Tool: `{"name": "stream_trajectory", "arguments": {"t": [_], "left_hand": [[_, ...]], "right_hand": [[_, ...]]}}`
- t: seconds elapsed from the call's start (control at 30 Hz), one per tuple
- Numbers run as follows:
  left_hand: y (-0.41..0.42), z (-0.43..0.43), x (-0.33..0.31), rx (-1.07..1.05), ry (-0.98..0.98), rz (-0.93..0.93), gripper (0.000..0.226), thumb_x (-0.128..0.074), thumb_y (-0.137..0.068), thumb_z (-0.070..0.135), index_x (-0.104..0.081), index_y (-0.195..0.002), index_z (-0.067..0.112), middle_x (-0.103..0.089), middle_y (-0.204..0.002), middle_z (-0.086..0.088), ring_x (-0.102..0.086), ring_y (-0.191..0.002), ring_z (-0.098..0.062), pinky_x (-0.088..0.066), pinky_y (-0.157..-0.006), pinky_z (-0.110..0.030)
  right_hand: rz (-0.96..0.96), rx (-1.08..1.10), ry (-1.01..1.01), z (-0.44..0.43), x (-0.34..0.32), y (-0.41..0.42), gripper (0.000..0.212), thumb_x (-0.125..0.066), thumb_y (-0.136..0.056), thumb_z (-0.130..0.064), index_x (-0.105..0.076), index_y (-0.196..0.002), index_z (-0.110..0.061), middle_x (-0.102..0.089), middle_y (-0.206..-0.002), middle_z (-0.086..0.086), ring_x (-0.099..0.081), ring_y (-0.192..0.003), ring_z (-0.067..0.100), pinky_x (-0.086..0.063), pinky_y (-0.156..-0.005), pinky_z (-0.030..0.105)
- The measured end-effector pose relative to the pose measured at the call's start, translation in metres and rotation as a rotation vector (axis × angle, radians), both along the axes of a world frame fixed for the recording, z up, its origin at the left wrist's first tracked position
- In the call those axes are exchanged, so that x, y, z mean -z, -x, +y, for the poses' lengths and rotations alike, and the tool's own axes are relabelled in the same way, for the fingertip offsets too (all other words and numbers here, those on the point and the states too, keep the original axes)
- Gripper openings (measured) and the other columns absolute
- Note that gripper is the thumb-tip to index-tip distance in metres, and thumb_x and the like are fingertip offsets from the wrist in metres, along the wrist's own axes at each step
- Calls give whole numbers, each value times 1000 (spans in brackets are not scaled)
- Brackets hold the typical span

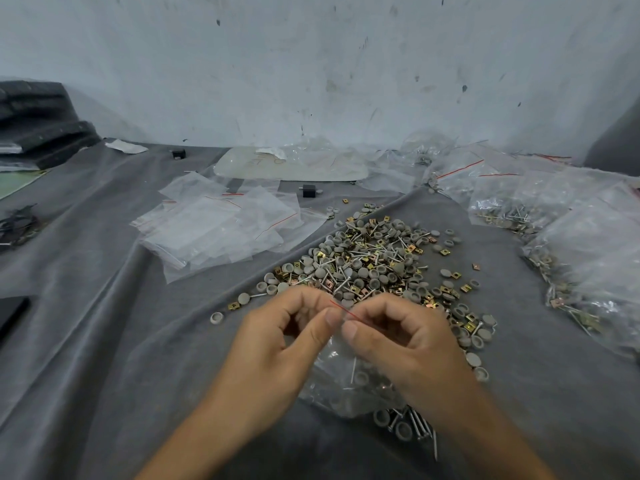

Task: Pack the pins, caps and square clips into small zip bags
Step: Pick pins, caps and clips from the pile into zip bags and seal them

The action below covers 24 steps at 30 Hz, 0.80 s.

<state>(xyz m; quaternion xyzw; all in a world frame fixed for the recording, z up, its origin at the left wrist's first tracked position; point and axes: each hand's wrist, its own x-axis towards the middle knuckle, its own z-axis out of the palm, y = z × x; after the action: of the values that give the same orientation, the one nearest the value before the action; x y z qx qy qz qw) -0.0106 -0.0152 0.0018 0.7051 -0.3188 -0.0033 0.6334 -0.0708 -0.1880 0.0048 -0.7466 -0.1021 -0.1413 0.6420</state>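
Head view: left hand (287, 341) and right hand (398, 341) each pinch the red seal (341, 309) of a part-filled zip bag (346, 382), thumb against curled forefinger. The seal runs left to right between them, the bag's body lying nearer. A heap of pins, caps and clips (374, 261) lies just beyond on grey cloth (104, 341), under a scuffed wall (311, 64).

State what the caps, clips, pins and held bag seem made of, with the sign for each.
Caps: likely matte grey plastic; dull, moulded domes. Clips: probably plated metal; brassy sheen. Pins: metal; bright silvery shafts. Bag: thin clear plastic film; see-through, crinkled, red zip line.
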Motion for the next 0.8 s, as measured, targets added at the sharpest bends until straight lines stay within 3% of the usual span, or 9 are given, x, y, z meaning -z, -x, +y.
{"name": "stream_trajectory", "arguments": {"t": [0.07, 0.2, 0.4, 0.53, 0.67, 0.8], "left_hand": [[0, -1, 2, 5, -21, -14, 16, -63, -91, 47, -69, -91, 32, -60, -73, 10, -52, -68, -7, -45, -61, -27], [-1, 0, 1, -7, -35, -56, 14, -64, -92, 44, -70, -91, 32, -60, -73, 11, -51, -68, -4, -45, -61, -21], [0, 0, 1, 4, -31, -48, 15, -65, -91, 44, -70, -91, 30, -61, -73, 11, -52, -68, -2, -45, -62, -20], [-3, 3, 0, -20, -12, -39, 17, -66, -89, 44, -71, -92, 28, -65, -76, 2, -55, -69, -8, -47, -62, -23], [-6, 7, 0, -45, 26, 21, 18, -66, -89, 45, -71, -91, 28, -63, -73, 8, -54, -69, -7, -45, -61, -23], [-3, 5, -2, 43, -19, 25, 16, -74, -89, 42, -74, -96, 28, -74, -86, -1, -67, -78, -28, -54, -69, -45]], "right_hand": [[-12, 33, 30, -1, 2, -1, 2, -74, -88, -24, -74, -86, -25, -67, -72, -7, -57, -61, 0, -46, -57, 14], [-40, 64, 64, 0, 3, -1, 4, -72, -86, -30, -72, -87, -26, -68, -76, -5, -60, -65, 2, -47, -60, 14], [-52, 83, 93, 0, 4, -1, 4, -72, -89, -22, -71, -86, -25, -66, -72, -4, -57, -61, 4, -45, -57, 16], [-36, 69, 99, 0, 1, 0, 5, -73, -90, -21, -73, -88, -26, -70, -76, -6, -62, -63, 3, -47, -58, 13], [-6, 102, 96, -3, 2, -1, 3, -72, -89, -29, -71, -87, -28, -67, -72, 0, -59, -56, 13, -48, -51, 22], [-27, 82, 99, -1, 3, -1, 5, -70, -91, -27, -70, -86, -28, -64, -70, -5, -53, -55, 3, -43, -50, 17]]}}
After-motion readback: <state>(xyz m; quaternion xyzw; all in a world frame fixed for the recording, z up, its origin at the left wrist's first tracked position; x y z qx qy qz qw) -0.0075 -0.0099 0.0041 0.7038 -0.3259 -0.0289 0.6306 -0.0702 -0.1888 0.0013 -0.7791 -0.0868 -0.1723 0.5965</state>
